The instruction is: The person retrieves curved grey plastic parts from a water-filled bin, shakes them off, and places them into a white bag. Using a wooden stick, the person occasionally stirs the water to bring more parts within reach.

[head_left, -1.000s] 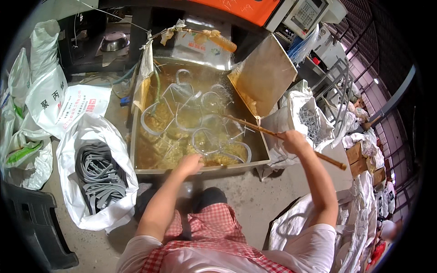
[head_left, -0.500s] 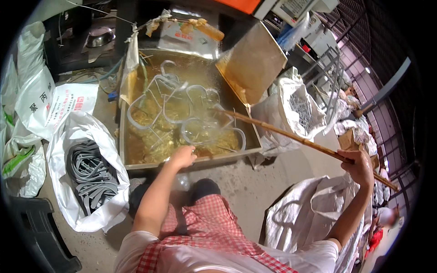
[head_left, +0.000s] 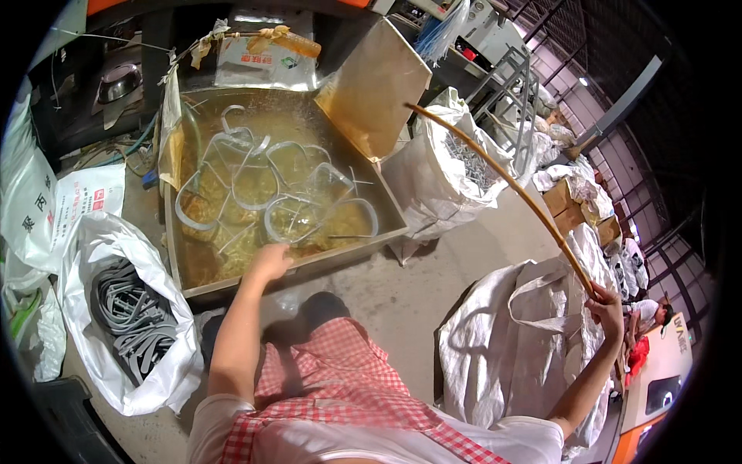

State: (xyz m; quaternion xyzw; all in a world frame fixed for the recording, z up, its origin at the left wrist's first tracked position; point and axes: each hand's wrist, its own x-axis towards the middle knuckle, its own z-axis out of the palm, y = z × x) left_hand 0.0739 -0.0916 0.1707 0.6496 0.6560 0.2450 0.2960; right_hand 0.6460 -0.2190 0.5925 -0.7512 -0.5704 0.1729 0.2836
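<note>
My right hand [head_left: 607, 313] grips the lower end of a long, thin bamboo stick [head_left: 506, 176], out to my right. The stick slants up to the left, and its far tip is in the air beside a rust-stained board [head_left: 379, 89]. In front of me, a shallow rectangular tank [head_left: 348, 251] holds murky yellowish water. Several pale, curved plastic strips [head_left: 199, 226], bent into loops and hooks, lie tangled in it. My left hand [head_left: 269, 263] is at the tank's near rim with fingers curled; whatever they may hold is hidden.
At left stands a white sack [head_left: 182, 340] of grey rubbery strips [head_left: 135, 317]. Another sack [head_left: 433, 174] with small grey pieces stands right of the tank. A large white woven bag [head_left: 495, 340] lies at my right. A person [head_left: 645, 313] is farther off.
My right hand has swung the bamboo stick up and to the right, lifting its tip from over the water. My left hand stays at the near rim. The whole view has shifted.
</note>
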